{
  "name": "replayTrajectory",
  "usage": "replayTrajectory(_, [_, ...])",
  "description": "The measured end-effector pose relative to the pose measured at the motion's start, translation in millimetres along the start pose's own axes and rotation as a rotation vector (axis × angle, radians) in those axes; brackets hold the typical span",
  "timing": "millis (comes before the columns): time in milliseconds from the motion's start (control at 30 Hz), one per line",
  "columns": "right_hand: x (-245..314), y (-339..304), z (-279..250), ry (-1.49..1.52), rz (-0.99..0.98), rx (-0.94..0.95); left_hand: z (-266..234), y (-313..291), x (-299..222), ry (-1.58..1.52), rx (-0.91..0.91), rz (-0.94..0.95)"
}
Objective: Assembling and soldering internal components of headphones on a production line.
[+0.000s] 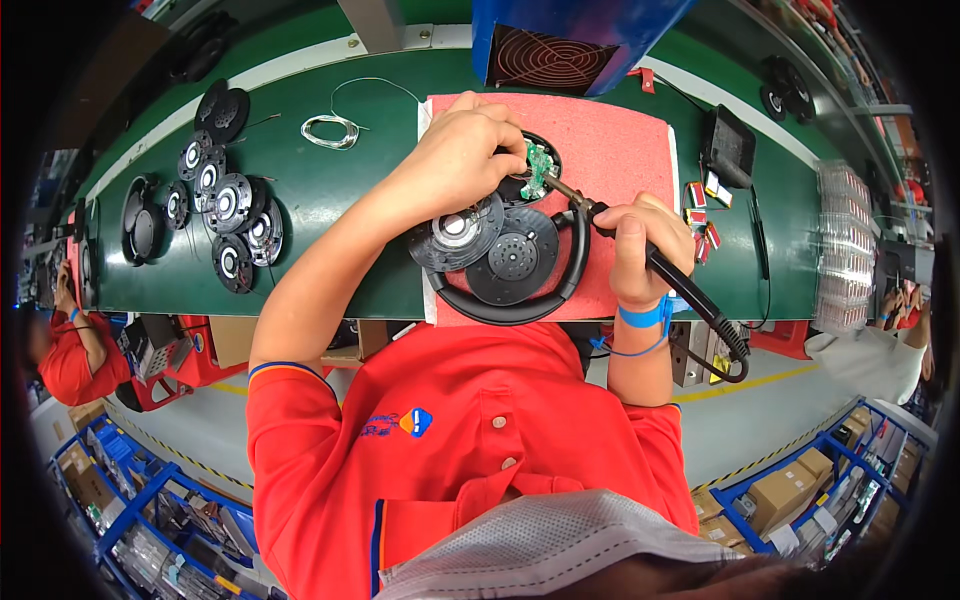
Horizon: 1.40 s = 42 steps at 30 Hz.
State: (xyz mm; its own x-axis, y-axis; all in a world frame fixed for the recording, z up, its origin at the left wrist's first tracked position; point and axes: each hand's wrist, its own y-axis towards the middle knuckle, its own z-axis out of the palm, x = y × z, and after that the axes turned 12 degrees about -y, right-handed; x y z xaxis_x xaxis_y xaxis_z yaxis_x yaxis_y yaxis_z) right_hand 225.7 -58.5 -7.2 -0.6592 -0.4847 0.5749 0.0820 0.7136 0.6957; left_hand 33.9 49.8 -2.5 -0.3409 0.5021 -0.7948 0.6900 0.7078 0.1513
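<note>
My right hand (645, 250) grips the black handle of a soldering iron (665, 268), whose metal tip reaches the edge of a small green circuit board (538, 168). That board sits in the black ear cup (556, 150) of a headphone. Bent over the board's left side, my left hand (462, 150) has its fingers pinched together; what they hold is hidden. Solder wire (372, 80) runs from a coil toward this hand. Below lie a round speaker plate (456, 232), a second black disc (512, 262) and the curved headband (510, 312), all on a pink foam mat (625, 140).
Several black speaker discs (232, 205) cluster on the green table (330, 260) at left, near another headphone (142, 220). The wire coil (330, 132) lies behind them. A blue fan box (560, 50) stands behind the mat. Small battery packs (700, 222), a black tray (728, 148) and stacked clear trays (845, 245) are at right.
</note>
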Motion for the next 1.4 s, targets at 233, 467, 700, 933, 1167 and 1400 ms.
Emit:
replayTrajectory(233, [0.8, 1.6, 0.9, -0.002, -0.026, 0.019, -5.4, 5.3, 0.5, 0.056, 0.093, -0.005])
replayTrajectory(467, [1.6, 2.5, 1.9, 0.004, -0.033, 0.035, -6.9, 7.7, 1.1, 0.091, 0.123, 0.035])
replayTrajectory(700, [1.2, 3.0, 2.5, -0.004, -0.053, 0.044, -9.1, 9.1, -0.6, 0.076, 0.152, 0.000])
replayTrajectory(933, [1.9, 2.7, 2.0, -0.009, -0.038, 0.052, -9.8, 9.2, -0.5, 0.093, 0.162, 0.004])
replayTrajectory(1167, [4.2, 3.9, 1.4, -0.025, -0.029, 0.055, -7.9, 9.6, 5.2, 0.112, 0.111, 0.103])
replayTrajectory(1400, [2.9, 3.1, 2.0, -0.025, -0.026, 0.051, -4.2, 6.9, 6.1, 0.100, 0.060, 0.212])
